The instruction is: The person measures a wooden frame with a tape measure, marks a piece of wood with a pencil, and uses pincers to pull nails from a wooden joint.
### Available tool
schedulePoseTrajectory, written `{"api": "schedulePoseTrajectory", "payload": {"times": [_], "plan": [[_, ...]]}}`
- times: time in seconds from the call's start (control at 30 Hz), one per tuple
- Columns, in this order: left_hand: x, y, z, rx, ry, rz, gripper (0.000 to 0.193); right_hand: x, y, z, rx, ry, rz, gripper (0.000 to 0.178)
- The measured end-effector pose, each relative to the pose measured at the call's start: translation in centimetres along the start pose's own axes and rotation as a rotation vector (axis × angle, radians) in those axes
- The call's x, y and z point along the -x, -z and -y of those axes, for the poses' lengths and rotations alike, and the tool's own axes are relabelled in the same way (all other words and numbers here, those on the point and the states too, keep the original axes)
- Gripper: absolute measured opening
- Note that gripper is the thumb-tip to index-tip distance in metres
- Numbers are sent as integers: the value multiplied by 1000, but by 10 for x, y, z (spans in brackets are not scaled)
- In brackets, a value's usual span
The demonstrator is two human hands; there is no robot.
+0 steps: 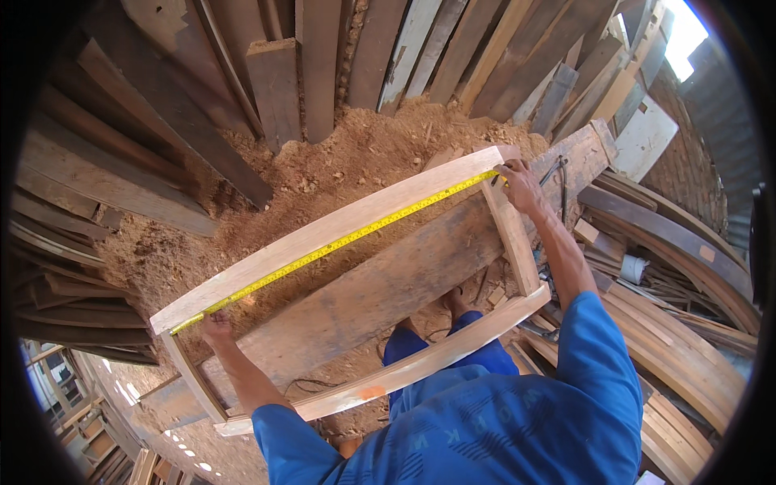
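Note:
A yellow tape measure (347,239) is stretched along the inner edge of the far rail of a rectangular wooden frame (323,220). At the frame's far left corner, my left hand (217,330) has its fingers closed on the tape near its end. My right hand (521,184) grips the tape's other end at the far right corner, with the fingers curled over the wood; any tape case there is hidden. The frame's near rail (404,368) lies close to my body and carries an orange mark.
Under the frame runs a long, worn plank bench (380,283). Sawdust (323,174) covers the ground beyond it. Boards (315,73) lean in a row at the far side. Stacked timber (671,339) lies on the right, with a white cup-like container (633,268) among it.

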State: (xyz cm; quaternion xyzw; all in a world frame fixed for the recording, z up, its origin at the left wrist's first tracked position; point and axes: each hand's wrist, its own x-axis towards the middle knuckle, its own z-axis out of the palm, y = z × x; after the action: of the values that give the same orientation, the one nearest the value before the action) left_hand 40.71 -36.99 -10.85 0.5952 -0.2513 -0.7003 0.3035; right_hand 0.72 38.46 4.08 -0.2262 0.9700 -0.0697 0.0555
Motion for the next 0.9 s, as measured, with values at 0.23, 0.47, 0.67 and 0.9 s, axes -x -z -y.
{"api": "schedulePoseTrajectory", "payload": {"times": [0.23, 0.47, 0.67, 0.9], "plan": [[39, 9, 12, 22, -24, 92, 11, 23, 24, 59, -73, 38, 98, 47], [231, 75, 163, -1032, -550, 569, 19, 131, 0, 195, -541, 350, 601, 39], [412, 117, 149, -405, 29, 474, 22, 195, -21, 239, -792, 382, 721, 39], [484, 299, 221, -870, -69, -169, 34, 182, 3, 274, -527, 418, 973, 36]]}}
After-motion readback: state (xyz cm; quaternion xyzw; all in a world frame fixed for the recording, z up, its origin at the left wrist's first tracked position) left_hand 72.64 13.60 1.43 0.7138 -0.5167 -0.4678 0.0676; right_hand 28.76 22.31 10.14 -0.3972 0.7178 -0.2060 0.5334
